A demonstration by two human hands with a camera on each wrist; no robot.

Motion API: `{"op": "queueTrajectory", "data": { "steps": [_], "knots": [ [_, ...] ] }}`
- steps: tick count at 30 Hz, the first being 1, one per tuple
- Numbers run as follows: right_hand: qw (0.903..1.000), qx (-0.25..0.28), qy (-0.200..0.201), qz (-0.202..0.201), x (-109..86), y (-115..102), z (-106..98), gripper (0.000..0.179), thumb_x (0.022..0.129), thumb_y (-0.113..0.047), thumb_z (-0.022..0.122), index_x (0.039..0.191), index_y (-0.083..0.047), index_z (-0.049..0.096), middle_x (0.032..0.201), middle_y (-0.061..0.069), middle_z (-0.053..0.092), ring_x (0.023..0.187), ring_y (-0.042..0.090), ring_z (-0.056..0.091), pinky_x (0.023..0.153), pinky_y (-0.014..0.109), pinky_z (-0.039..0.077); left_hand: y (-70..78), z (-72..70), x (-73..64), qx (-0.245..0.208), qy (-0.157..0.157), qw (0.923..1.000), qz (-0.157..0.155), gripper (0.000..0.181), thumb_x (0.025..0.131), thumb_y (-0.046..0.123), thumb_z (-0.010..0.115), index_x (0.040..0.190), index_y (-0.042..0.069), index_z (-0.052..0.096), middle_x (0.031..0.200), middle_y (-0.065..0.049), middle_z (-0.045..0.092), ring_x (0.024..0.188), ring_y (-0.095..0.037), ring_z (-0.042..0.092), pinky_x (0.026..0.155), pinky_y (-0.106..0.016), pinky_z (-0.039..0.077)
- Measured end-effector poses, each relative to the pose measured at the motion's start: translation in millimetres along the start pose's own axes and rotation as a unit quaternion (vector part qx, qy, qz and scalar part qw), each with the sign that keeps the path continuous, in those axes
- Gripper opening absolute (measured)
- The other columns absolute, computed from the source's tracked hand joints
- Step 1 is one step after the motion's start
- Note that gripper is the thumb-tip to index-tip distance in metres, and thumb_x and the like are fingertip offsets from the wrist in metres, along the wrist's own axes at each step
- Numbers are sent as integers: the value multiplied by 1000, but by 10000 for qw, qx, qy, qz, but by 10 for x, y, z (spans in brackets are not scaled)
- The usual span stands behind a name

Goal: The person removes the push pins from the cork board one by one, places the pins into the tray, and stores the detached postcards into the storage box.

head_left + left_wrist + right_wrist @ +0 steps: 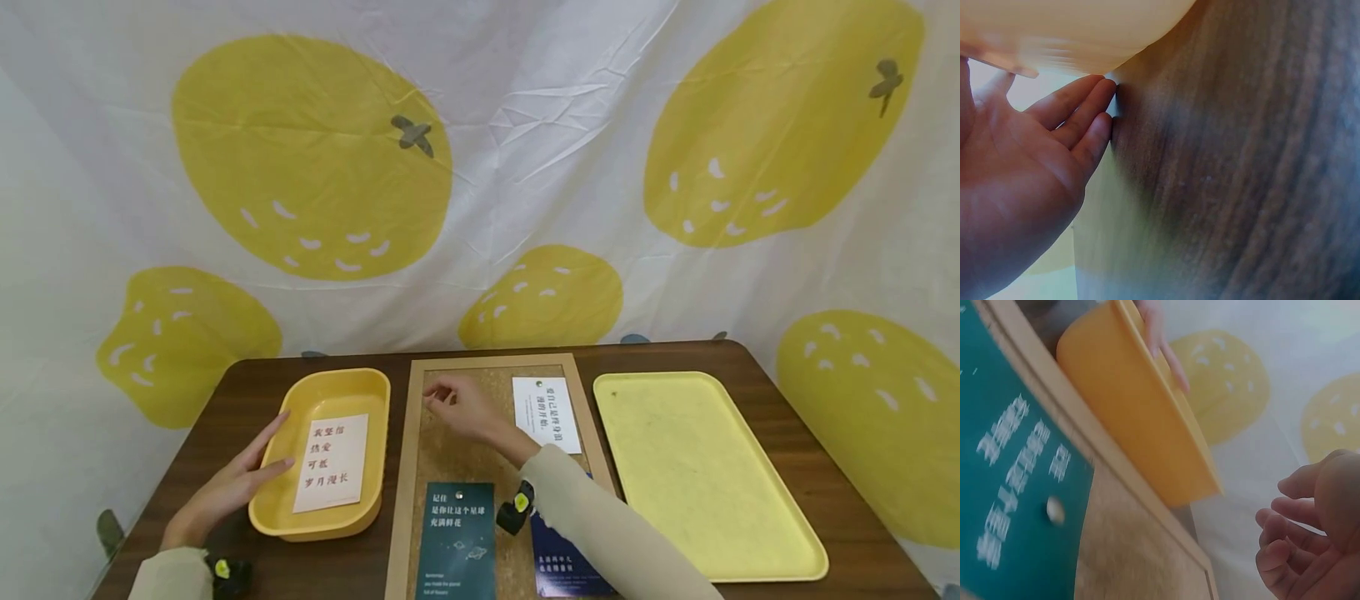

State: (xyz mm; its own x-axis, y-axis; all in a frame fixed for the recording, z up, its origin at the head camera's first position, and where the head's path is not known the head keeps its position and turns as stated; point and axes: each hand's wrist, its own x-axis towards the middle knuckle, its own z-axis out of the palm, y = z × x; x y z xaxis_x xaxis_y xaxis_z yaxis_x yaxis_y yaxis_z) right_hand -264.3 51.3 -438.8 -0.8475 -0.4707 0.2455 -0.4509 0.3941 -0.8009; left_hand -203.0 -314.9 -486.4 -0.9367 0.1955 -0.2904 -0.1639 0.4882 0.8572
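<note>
A yellow plastic basin (384, 454) stands at the left, a white card with red writing (332, 462) lying inside it. My left hand (228, 487) holds the basin's left rim, thumb over the edge, other fingers along the outside. In the left wrist view those fingers reach beneath the basin's side, fingertips at the tabletop. Over the upper part of a wood-framed cork board (457, 454) hovers my right hand (467, 410), fingers loosely bent, no object visible in them. Pins show on the teal card (456, 542) and the white card (546, 417); a navy card (558, 575) lies partly under the right sleeve.
To the right of the board lies a flat pale-yellow tray (697, 475). Everything stands on a dark wooden table (817, 467). A white curtain with yellow fruit prints (495, 167) hangs behind the table's far edge.
</note>
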Motion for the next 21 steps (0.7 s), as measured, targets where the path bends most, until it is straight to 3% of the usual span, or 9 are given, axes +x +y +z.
{"op": "queueTrajectory", "data": {
  "steps": [8,16,21],
  "knots": [
    [9980,-476,243,337,-134,201,-236,15,96,-12,61,105,-9,73,93,1,69,87,14,62,79,32,52,-3,-15,-16,164,70,9998,-34,90,98,36,61,160,27,-3,165,-19,-10,149,-45,-2,115,-68,9],
    [9948,-674,464,613,-235,403,-418,15,95,-10,65,105,-5,74,92,1,70,87,15,63,81,35,54,-20,-29,-32,175,67,9998,3,89,98,35,61,160,29,-2,165,-20,-10,149,-45,-2,115,-67,13],
    [9924,-634,549,900,-286,532,-557,17,95,-11,65,108,-4,73,91,2,69,79,13,62,68,30,54,-23,-27,-40,83,56,9999,68,89,98,33,61,160,28,-3,165,-19,-10,149,-43,-2,115,-66,12]
  ]
}}
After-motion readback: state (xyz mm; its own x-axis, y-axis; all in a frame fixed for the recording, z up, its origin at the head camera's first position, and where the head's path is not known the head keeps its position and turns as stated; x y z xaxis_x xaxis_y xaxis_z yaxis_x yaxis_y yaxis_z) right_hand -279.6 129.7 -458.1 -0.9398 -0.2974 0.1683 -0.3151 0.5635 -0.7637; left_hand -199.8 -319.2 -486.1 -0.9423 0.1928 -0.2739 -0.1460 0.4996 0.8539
